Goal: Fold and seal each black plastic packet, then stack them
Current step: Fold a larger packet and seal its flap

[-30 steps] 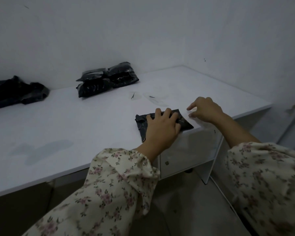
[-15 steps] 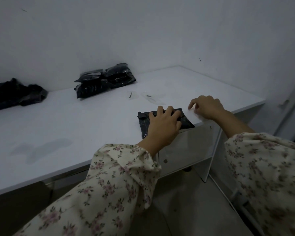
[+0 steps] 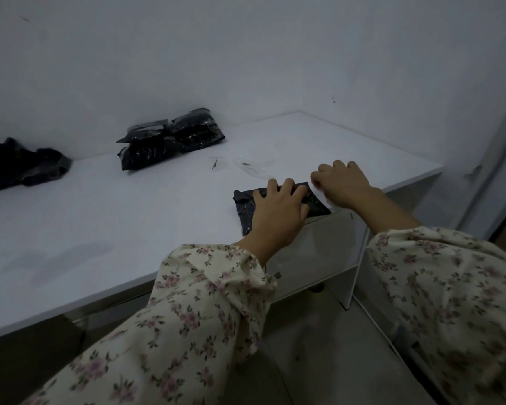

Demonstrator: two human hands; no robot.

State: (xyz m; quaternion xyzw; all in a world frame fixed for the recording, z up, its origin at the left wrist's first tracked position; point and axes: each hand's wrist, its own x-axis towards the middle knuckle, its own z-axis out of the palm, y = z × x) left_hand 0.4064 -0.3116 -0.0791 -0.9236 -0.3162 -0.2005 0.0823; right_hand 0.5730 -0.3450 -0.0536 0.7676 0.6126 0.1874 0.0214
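The packet (image 3: 244,203) lies on the table (image 3: 129,229) at its near edge, under the left hand (image 3: 278,211). The right hand (image 3: 345,185) is just beside it at 2 o'clock. From the packet, scraps (image 3: 251,168) lie at 12 o'clock. A stack (image 3: 170,141) lies at 10 o'clock against the wall, and a heap (image 3: 24,165) lies farther off at 9 o'clock.

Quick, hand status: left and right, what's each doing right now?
Left hand: open, pressing flat on the black packet.
Right hand: fingers curled at the packet's right edge; grip cannot be told.
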